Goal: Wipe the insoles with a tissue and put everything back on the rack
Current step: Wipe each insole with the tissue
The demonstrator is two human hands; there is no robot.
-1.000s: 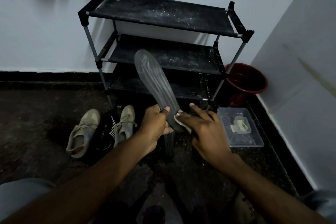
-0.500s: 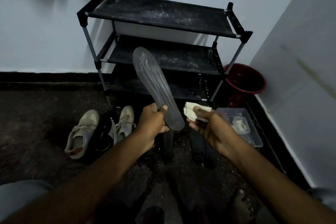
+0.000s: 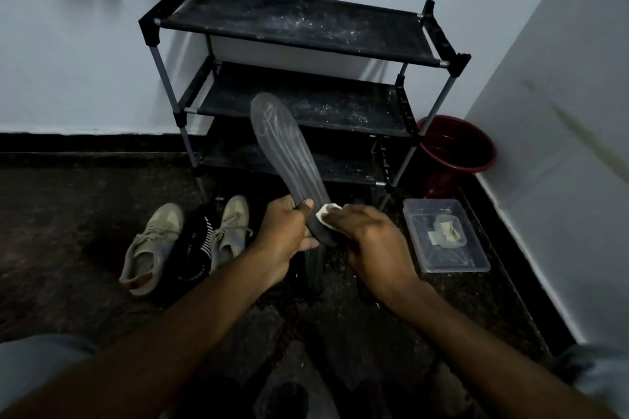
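Observation:
My left hand [image 3: 284,231] grips the heel end of a grey insole [image 3: 284,150], which tilts up and away toward the rack. My right hand [image 3: 369,241] presses a white tissue [image 3: 327,213] against the insole's lower part, right beside my left thumb. Most of the tissue is hidden under my fingers. The black three-shelf shoe rack [image 3: 299,31] stands against the wall behind, its shelves bare and dusty. A pair of beige sneakers [image 3: 153,241] lies on the floor at the left. Another dark insole [image 3: 315,269] lies on the floor beneath my hands.
A clear plastic box [image 3: 446,236] with bits of tissue sits on the floor at the right. A red bucket [image 3: 457,146] stands in the corner beside the rack. A black striped item [image 3: 195,248] lies between the sneakers. A white wall closes the right side.
My right hand had lifted off to the right with the tissue; it has come back down onto the insole's lower end. My left hand kept holding the insole.

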